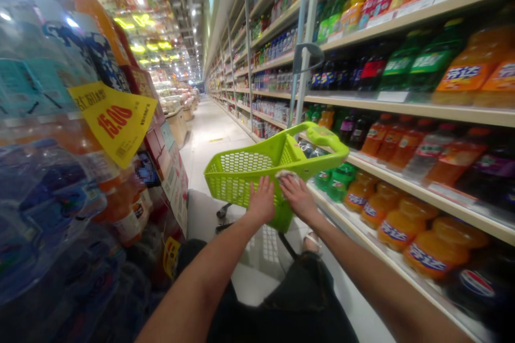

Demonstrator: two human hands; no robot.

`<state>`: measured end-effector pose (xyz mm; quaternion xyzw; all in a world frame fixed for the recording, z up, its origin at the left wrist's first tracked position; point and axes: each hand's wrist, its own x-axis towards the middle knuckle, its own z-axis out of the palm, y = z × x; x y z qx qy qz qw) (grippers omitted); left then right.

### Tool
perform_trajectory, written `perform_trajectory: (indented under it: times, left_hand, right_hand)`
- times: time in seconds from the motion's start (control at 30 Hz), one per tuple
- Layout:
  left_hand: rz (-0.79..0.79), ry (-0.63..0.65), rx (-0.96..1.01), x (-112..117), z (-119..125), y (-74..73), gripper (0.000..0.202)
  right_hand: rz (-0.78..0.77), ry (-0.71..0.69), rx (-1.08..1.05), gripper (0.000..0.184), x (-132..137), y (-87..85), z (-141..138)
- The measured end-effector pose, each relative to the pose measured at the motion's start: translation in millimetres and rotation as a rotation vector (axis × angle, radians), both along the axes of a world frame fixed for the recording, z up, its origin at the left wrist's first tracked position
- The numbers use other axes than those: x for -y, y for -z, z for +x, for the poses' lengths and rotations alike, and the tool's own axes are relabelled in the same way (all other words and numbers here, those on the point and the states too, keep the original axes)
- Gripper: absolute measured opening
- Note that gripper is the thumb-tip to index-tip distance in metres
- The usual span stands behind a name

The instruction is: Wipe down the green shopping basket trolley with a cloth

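Note:
A lime-green plastic shopping cart (241,174) stands in a supermarket aisle in front of me, tilted, its handle (325,142) up to the right. My left hand (262,201) lies flat against the basket's near side, fingers stretched out. My right hand (295,193) presses a small pale cloth (286,174) against the basket's rim beside it, fingers curled on the cloth. My dark-trousered knee (300,289) shows below.
Shelves of orange, green and dark soda bottles (402,225) run along the right. Stacked shrink-wrapped bottle packs (52,198) with a yellow price sign (115,120) crowd the left. The pale floor (213,128) of the aisle stretches ahead.

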<state>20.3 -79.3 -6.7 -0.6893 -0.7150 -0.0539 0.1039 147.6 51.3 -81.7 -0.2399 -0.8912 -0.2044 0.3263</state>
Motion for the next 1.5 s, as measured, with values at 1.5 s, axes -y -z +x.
perform_trajectory:
  times: [1.5]
  left_hand:
    - [-0.064,0.027,0.008,-3,5,18.2,0.065]
  right_hand:
    - [-0.081,-0.018,0.036,0.044,18,36.5,10]
